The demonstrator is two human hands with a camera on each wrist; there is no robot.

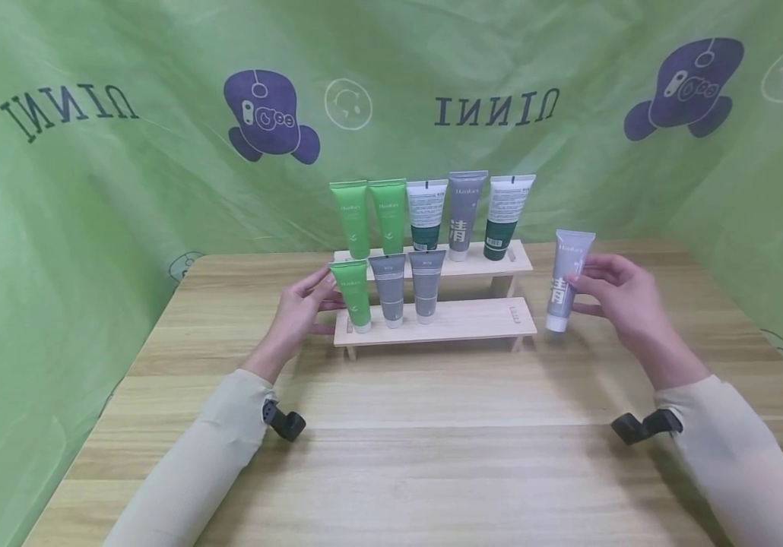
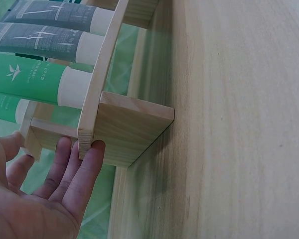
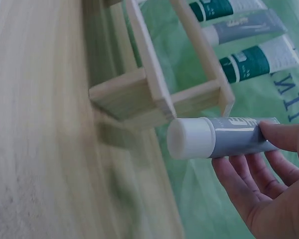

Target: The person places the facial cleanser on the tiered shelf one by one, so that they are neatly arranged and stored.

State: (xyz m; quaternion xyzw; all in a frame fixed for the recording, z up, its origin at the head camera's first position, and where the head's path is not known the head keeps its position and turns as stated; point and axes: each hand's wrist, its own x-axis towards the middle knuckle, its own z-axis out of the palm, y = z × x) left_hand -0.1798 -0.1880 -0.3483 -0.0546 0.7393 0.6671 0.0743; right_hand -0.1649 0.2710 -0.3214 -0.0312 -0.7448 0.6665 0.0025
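Observation:
My right hand (image 1: 620,296) pinches a grey squeeze tube (image 3: 239,137) between thumb and fingers, its white cap pointing down. The tube is off the table, to the right of a two-tier wooden rack (image 1: 473,320). On the lower tier stand a green tube (image 1: 352,292) and two grey tubes (image 1: 390,287). Two green tubes, two white-and-dark-green tubes (image 1: 509,216) and a grey tube (image 1: 465,213) stand on the upper tier. At the rack's left end, my left hand (image 2: 45,199) touches the lower board's edge with extended fingertips, its thumb beside the upper tier.
The rack stands near the back of a wood-grain table (image 1: 391,441). Behind and beside the table hangs a green printed cloth (image 1: 391,45). Dark wrist cameras (image 1: 285,422) sit on both sleeves.

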